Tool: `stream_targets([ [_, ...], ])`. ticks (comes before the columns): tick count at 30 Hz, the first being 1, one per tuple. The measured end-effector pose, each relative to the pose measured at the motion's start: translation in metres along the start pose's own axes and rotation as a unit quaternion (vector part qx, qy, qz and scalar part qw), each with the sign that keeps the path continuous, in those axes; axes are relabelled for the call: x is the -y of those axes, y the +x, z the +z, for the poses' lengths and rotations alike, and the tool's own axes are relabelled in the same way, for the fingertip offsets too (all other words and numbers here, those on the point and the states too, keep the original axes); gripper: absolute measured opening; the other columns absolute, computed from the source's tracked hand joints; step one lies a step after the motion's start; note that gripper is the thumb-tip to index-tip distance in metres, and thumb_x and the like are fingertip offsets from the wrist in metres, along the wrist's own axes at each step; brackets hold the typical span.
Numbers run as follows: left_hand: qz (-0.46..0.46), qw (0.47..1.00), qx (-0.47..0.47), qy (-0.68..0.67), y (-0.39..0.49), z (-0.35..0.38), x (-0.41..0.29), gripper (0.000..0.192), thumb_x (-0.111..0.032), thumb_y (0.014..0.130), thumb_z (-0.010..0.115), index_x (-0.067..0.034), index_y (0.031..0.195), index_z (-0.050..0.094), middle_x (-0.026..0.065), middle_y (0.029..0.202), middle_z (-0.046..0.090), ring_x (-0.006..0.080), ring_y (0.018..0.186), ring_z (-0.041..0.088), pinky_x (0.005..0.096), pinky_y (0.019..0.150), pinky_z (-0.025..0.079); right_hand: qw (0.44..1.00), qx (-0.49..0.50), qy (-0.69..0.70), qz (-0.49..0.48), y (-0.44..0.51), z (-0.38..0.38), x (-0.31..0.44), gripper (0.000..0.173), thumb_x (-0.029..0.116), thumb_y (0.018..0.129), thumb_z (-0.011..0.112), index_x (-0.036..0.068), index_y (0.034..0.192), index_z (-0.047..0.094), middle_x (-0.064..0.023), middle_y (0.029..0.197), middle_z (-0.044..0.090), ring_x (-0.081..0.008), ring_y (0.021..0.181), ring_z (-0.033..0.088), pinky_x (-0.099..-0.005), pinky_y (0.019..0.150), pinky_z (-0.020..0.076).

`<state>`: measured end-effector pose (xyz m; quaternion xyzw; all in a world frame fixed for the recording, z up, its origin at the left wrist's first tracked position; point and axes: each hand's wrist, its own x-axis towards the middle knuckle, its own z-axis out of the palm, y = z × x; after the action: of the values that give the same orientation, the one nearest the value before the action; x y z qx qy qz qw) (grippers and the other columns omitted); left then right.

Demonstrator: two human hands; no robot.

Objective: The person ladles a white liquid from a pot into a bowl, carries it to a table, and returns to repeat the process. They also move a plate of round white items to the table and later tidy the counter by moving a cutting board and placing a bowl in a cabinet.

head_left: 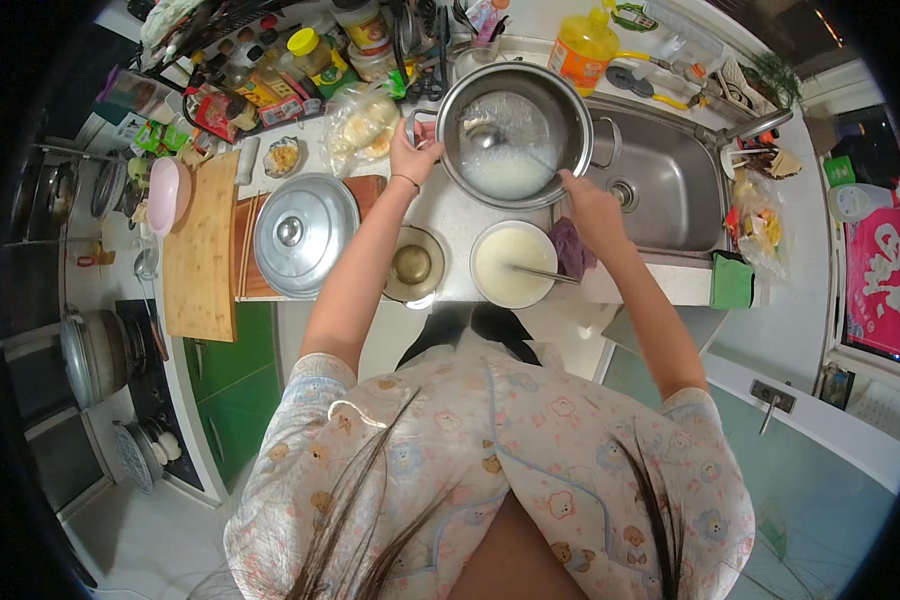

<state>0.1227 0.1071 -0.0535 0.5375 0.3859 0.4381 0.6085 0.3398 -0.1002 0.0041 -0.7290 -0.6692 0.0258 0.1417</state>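
My left hand [414,154] grips the left loop handle of a steel pot [450,176], which is tilted above the counter beside the sink. Milky liquid with foam [511,169] lies in the pot. My right hand [586,204] is at the pot's lower right rim, closed on the handle of a ladle [486,136] whose bowl rests inside. Just below the pot stands a white bowl [487,290] of pale liquid, with a metal utensil handle [540,273] leaning over its rim. A purple cloth [572,253] lies beside that bowl, under my right forearm.
A steel sink [671,187] adjoins on the right. Left of the bowl are a glass bowl [436,259], a steel lid [315,259], chopsticks [244,251] and a wooden cutting board [202,285]. Bagged buns [367,127], bottles and jars line the back; a yellow jug [589,45] stands behind the pot.
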Motion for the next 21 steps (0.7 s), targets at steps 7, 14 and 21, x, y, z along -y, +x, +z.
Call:
stream_targets([
  [7, 0.015, 1.000, 0.000, -0.015, 0.000, -0.001, 0.007, 0.039, 0.010, 0.060, 0.063, -0.009, 0.079, 0.035, 0.0056, 0.090, 0.056, 0.0085, 0.072, 0.048, 0.0214, 0.063, 0.044, 0.989, -0.112, 0.029, 0.091, 0.038, 0.028, -0.010, 0.042, -0.002, 0.076, 0.046, 0.004, 0.117, 0.050, -0.0188, 0.101, 0.059, -0.0363, 0.077, 0.062, -0.0439, 0.066, 0.0498],
  [14, 0.004, 1.000, 0.011, -0.017, -0.003, -0.001, 0.008, 0.038, 0.011, 0.061, 0.062, -0.009, 0.080, 0.035, 0.0040, 0.088, 0.056, 0.0041, 0.062, 0.039, 0.0196, 0.056, 0.039, 1.000, 0.006, 0.025, 0.013, 0.039, 0.030, -0.006, 0.042, -0.002, 0.075, 0.047, 0.009, 0.115, 0.054, -0.0174, 0.097, 0.060, -0.0342, 0.078, 0.062, -0.0436, 0.067, 0.0497],
  [21, 0.014, 0.999, 0.020, -0.047, -0.012, -0.001, 0.001, 0.040, 0.013, 0.062, 0.061, -0.009, 0.080, 0.033, 0.0051, 0.090, 0.056, 0.0045, 0.063, 0.038, 0.0201, 0.056, 0.040, 0.996, -0.071, 0.034, 0.041, 0.016, 0.005, -0.025, 0.040, -0.001, 0.075, 0.048, 0.010, 0.113, 0.055, -0.0159, 0.092, 0.060, -0.0346, 0.075, 0.061, -0.0438, 0.065, 0.0496],
])
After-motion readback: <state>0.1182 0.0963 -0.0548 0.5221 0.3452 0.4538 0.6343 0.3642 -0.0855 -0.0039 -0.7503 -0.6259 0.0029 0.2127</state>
